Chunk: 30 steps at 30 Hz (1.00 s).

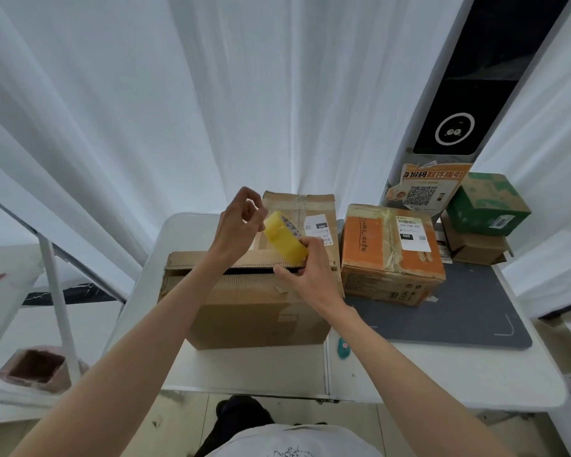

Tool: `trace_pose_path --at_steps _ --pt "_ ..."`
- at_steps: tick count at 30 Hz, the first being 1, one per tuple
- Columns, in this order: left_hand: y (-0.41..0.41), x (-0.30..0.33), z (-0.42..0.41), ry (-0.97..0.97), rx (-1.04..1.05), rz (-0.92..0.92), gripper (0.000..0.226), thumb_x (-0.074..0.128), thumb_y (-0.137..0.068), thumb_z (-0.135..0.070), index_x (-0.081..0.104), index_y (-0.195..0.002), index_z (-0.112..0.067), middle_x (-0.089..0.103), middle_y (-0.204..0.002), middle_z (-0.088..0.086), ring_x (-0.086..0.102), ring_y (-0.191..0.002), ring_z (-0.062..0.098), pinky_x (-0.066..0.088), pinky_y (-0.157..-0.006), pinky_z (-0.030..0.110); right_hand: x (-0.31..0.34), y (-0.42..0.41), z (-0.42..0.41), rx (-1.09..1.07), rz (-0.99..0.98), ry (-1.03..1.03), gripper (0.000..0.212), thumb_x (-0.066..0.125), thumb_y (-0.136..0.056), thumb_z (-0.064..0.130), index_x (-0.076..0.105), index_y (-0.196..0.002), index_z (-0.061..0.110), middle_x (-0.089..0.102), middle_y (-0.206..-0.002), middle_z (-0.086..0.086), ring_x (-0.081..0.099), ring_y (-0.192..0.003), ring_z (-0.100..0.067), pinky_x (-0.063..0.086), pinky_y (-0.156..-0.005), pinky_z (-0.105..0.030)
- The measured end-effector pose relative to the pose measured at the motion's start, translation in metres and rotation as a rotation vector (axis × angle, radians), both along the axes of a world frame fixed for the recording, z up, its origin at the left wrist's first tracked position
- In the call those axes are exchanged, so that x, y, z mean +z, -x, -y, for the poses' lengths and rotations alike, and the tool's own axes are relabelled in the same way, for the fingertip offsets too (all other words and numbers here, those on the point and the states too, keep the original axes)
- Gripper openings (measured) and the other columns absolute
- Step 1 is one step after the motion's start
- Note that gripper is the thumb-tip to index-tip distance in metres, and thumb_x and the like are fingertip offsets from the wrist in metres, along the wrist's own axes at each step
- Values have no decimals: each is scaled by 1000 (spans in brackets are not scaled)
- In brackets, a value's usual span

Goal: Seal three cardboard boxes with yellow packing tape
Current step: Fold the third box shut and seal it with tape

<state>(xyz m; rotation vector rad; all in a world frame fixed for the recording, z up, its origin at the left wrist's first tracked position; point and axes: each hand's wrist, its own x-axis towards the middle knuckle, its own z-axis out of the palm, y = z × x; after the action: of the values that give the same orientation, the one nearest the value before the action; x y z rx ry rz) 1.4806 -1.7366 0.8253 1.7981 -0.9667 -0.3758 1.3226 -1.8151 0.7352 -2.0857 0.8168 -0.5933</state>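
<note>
Tape roll (285, 240), yellow, sits at frame centre, held above the nearest box (244, 298). Your right hand (305, 270) grips the roll from below, fingers curled round its lower edge. Your left hand (241, 222) is raised just left of the roll, thumb and fingertips pinched together at the roll's upper edge; whether they hold a tape end cannot be told. The nearest box lies on the white table (244, 371), its top flaps showing a dark gap. Behind it stands a second box (314, 209) with a white label. To the right, an orange box (389, 252) rests on a grey mat (459, 321). Upper right holds a green box (485, 202) stacked on a brown one.
</note>
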Motion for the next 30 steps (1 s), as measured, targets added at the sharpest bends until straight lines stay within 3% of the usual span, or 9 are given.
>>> trace_pose_path --at_steps 2,5,8,11,16,18,22,26,30 --pt "-6 5 -5 18 19 -6 6 56 -102 -15 51 -99 -13 61 -69 5 56 -63 7 44 -65 10 -4 -4 1 -10 -40 67 56 75 -87 32 40 -128 18 39 -130 2 42 -121 -14 54 -93 -36" --pt "-21 11 -14 3 17 -29 14 63 -99 -24 53 -100 -14 63 -68 6 59 -65 13 49 -72 28 -3 -13 -1 -77 -48 133 45 71 -91 19 48 -129 13 40 -131 -5 47 -120 -20 56 -94 -37" --pt "-32 11 -21 -96 48 -13 28 60 -99 -46 59 -108 -19 68 -87 4 67 -71 13 54 -73 32 -2 -21 -7 -7 -74 234 37 70 -91 17 52 -124 16 39 -132 -5 49 -121 -22 55 -86 -28" --pt "-41 5 -27 -196 54 -69 51 43 -101 -60 68 -113 -17 66 -112 3 68 -85 13 56 -77 31 -4 -23 -9 50 -105 272 37 69 -91 16 52 -124 18 39 -133 -5 48 -123 -25 59 -84 -35" --pt "-57 -18 -38 -399 -51 -127 76 42 -86 -79 69 -120 -17 70 -118 0 68 -102 14 54 -98 43 -3 -27 -5 -1 -109 257 38 68 -90 13 51 -124 18 40 -132 -5 47 -121 -25 56 -84 -37" --pt "-59 -25 -40 -388 -79 -191 62 53 -89 -70 71 -115 -17 73 -109 -2 71 -98 13 57 -94 41 -2 -30 -7 -9 -122 265 38 68 -90 13 52 -124 18 40 -132 -5 48 -120 -25 56 -83 -37" --pt "-66 -31 -35 -272 -62 -258 22 74 -92 -32 76 -101 -12 75 -91 1 72 -85 14 60 -80 29 -3 -33 -10 -18 -131 274 37 70 -90 14 54 -123 18 40 -133 -6 47 -122 -25 55 -87 -37" --pt "-73 -29 -31 -270 -83 -287 16 82 -84 -20 75 -92 -9 74 -83 3 71 -75 10 58 -73 22 -2 -34 -13 -25 -135 303 37 70 -91 16 55 -124 17 41 -132 -5 47 -121 -24 56 -77 -34" --pt "-77 -28 -31 -285 -152 -306 13 83 -83 -16 75 -89 -7 72 -82 2 68 -73 7 56 -72 23 -4 -38 -20 -47 -85 315 39 70 -87 12 51 -119 22 41 -125 -2 51 -111 -24 56 -76 -45"
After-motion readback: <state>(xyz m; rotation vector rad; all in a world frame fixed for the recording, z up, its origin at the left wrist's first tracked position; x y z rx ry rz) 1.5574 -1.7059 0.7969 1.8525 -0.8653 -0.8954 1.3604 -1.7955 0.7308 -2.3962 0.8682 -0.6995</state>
